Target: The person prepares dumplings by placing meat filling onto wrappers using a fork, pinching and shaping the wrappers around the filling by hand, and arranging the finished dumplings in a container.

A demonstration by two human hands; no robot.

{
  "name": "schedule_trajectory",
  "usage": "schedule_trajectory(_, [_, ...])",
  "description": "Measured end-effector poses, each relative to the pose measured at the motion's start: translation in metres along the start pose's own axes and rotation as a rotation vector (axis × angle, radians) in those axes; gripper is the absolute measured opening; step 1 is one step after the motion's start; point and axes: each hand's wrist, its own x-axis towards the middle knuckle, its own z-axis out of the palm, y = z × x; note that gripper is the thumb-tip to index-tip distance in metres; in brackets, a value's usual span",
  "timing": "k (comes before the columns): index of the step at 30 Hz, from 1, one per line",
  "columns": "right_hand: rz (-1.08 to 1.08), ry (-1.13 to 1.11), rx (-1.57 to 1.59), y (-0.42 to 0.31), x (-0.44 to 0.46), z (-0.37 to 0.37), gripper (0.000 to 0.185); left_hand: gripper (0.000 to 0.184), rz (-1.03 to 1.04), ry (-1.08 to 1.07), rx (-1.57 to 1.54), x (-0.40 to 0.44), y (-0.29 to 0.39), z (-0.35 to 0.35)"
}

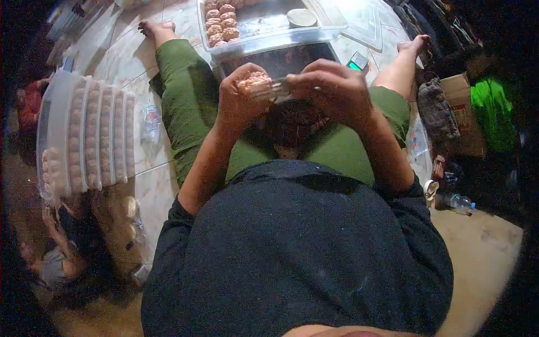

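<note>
My left hand [230, 96] is curled around a lumpy pink ball [255, 83] that looks like minced meat. Close beside it, my right hand [337, 89] has its fingers drawn together, pointing at the ball. Something thin and pale shows between the hands, too blurred to name. Beneath them, between my legs, a dark reddish mass [295, 121] is partly hidden. Just ahead stands a clear plastic tray [275, 38] with rows of similar pink balls [227, 23] along its left side. A round pale dish or lid [302, 18] lies inside the tray.
Several clear containers [84, 135] full of balls are stacked at the left, near another person [53, 264]. A transparent lid [362, 28] and a small green-and-white box [357, 60] lie at the right. Farther right are a cardboard box [461, 112], green cloth [493, 109] and a bottle [461, 204].
</note>
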Motion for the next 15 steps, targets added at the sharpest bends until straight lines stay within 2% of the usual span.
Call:
schedule_trajectory(2, [0.023, -0.023, -0.008, -0.003, -0.001, 0.006, 0.025, 0.018, 0.057, -0.018, 0.052, 0.000, 0.002, 0.002])
schedule_trajectory(5, [0.071, -0.055, 0.005, -0.005, -0.002, 0.005, 0.023, 0.018, 0.278, -0.020, 0.372, 0.001, -0.001, -0.001])
schedule_trajectory(6, [0.083, -0.064, 0.017, -0.005, 0.001, 0.004, 0.022, 0.018, 0.291, -0.036, 0.415, 0.001, -0.003, -0.001])
schedule_trajectory(8, [0.120, 0.041, 0.097, -0.004, 0.005, 0.000, 0.019, 0.017, 0.320, -0.070, 0.506, 0.000, -0.006, -0.004])
schedule_trajectory(9, [0.141, 0.094, 0.138, -0.003, 0.006, -0.001, 0.018, 0.017, 0.276, -0.043, 0.430, -0.001, -0.005, -0.004])
schedule_trajectory(11, [0.125, 0.001, 0.122, 0.002, 0.000, 0.006, 0.016, 0.017, 0.192, 0.003, 0.275, -0.002, -0.004, 0.000])
schedule_trajectory(14, [0.140, -0.028, 0.157, 0.004, -0.006, 0.012, 0.016, 0.021, 0.141, 0.083, 0.306, 0.001, 0.002, 0.002])
schedule_trajectory(15, [0.124, 0.001, 0.132, 0.007, -0.007, 0.011, 0.016, 0.046, 0.137, 0.067, 0.093, 0.005, -0.005, 0.003])
